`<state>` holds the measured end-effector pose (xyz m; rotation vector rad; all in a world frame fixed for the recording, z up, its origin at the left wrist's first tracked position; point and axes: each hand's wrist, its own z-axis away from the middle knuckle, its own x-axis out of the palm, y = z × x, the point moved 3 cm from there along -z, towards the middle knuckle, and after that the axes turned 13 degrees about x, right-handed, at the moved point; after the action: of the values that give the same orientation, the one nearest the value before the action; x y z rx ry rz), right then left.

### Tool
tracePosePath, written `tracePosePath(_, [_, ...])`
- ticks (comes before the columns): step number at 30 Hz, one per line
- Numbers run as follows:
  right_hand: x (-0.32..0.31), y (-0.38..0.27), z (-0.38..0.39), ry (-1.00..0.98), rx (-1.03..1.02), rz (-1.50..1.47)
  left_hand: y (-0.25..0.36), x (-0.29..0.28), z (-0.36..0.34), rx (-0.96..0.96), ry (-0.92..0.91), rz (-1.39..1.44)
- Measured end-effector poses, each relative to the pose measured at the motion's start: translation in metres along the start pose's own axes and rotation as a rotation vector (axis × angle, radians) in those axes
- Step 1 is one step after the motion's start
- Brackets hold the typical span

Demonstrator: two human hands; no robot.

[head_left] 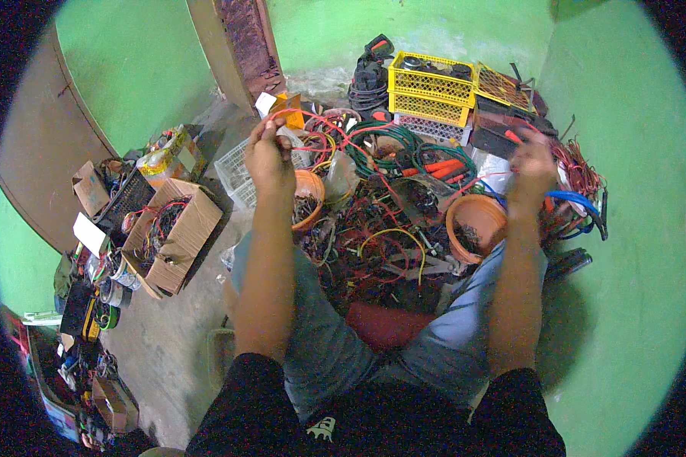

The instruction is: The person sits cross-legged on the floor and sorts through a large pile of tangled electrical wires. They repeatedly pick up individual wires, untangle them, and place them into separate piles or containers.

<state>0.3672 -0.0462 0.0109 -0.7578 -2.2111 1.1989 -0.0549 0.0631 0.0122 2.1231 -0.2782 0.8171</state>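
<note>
My left hand (269, 160) is raised at the left, its fingers pinched on a thin red wire (320, 119). The wire arcs away to the right and droops over the clutter between my legs. My right hand (533, 166) is lifted at the right and smeared by motion, so its fingers cannot be made out. A pinkish-red strand runs toward it, but whether the hand holds it is unclear. Beneath my hands lies a heap of loose wires (373, 244), with a yellow wire (404, 233) curving across it. Coiled green cable (366, 145) lies behind.
Two orange-brown pots (476, 217) flank the heap. Red-handled tools (442, 169) lie beyond it. Yellow crates (432, 84) stand by the green wall. A white basket (236, 174) is beside my left hand; a cardboard box of wires (171, 236) sits farther left. Blue cable (579, 199) is at the right.
</note>
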Motion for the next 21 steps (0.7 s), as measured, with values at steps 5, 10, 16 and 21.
tracePosePath(5, [-0.073,0.049,-0.039,0.414,0.25,-0.306,0.012,0.0,0.002,0.049,0.046,0.038])
tracePosePath(10, [0.02,-0.002,0.017,0.031,-0.241,0.48,0.005,0.022,0.024,-0.048,-0.085,-0.046])
tracePosePath(16, [0.112,-0.018,0.126,-0.741,0.053,0.318,-0.022,0.053,0.05,-0.169,-0.212,0.023])
tracePosePath(21, [0.122,-0.005,0.132,-0.869,0.118,0.431,-0.025,0.057,0.05,-0.212,-0.179,0.057])
